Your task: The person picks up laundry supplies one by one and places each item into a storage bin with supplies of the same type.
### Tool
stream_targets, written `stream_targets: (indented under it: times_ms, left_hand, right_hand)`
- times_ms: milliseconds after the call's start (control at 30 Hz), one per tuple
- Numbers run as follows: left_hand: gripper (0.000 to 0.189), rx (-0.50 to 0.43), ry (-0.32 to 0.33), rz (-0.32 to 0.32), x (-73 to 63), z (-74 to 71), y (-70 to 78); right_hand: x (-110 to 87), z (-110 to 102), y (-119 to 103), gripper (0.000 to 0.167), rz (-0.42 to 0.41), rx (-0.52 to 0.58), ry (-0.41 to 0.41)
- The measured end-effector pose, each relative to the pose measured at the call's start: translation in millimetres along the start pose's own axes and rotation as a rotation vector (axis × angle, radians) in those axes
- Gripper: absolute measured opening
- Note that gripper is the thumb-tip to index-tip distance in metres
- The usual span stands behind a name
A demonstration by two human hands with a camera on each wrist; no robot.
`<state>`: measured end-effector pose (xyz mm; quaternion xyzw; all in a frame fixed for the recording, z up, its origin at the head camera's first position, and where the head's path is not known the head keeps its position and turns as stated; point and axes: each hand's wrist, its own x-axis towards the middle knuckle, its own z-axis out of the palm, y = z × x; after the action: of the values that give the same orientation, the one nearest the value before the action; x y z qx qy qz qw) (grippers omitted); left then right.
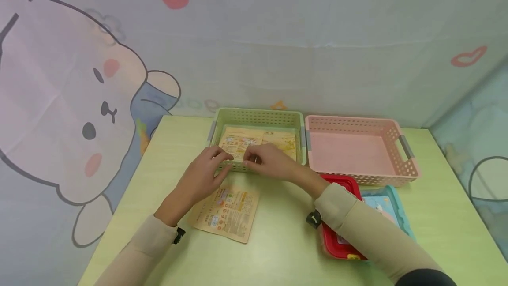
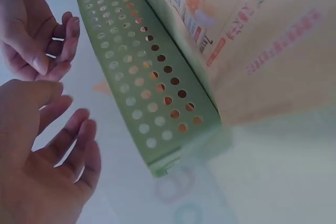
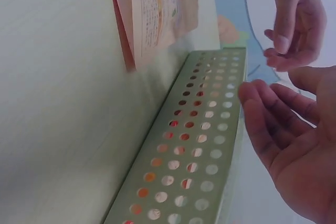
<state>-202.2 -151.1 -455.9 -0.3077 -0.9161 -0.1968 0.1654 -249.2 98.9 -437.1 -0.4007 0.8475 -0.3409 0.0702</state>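
Two bare hands are held above the near rim of a green perforated basket [image 1: 258,116], set on a pale green table [image 1: 285,250] before a cartoon-printed cloth [image 1: 254,56]. Nothing is gripped by either hand: the left hand [image 1: 204,171] is seen with its fingers loosely bent and parted from the thumb, near the basket's front left corner, while the right hand [image 1: 271,159] is relaxed and gently curved over the middle of the same rim, its fingertips turned toward the other hand. Whether the rim is touched by the fingertips cannot be told. Inside the basket, two pouches are laid flat side by side, the left pouch [image 1: 238,138] covered in small print and the right pouch [image 1: 283,140] partly hidden by the right hand. A third pouch [image 1: 232,211], also printed, is left lying on the table just in front of the basket, one corner overlapped by the left hand and wrist. To the right, a pink basket [image 1: 345,153] with grey handles is placed beside the green one. Beneath the right sleeve [image 1: 369,228], a red-rimmed container [image 1: 330,242] and a teal tray [image 1: 397,202] are partly covered from sight
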Motion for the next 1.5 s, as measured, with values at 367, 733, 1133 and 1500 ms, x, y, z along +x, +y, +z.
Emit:
stream_targets:
  times_ms: [367, 733, 1133, 1500]
  left_hand:
    - [0.025, -0.022, -0.158, -0.236, -36.5, -3.5, -19.5]
    - [0.047, -0.261, -0.412, -0.521, -49.4, 4.5, -34.2]
    - [0.052, -0.306, -0.48, -0.633, -61.5, 17.3, -30.9]
    - [0.048, -0.312, -0.427, -0.692, -58.0, 24.9, -31.1]
  right_hand:
    - [-0.3, 11.1, -16.4, 0.013, 0.011, -0.096, -0.104]
    - [1.7, 26.9, -22.5, 0.034, 0.102, -0.106, -0.251]
    - [-4.8, 44.1, -6.4, 0.048, 0.106, -0.199, -0.393]
    - [-6.8, 47.3, 1.8, 0.024, 0.116, -0.177, -0.388]
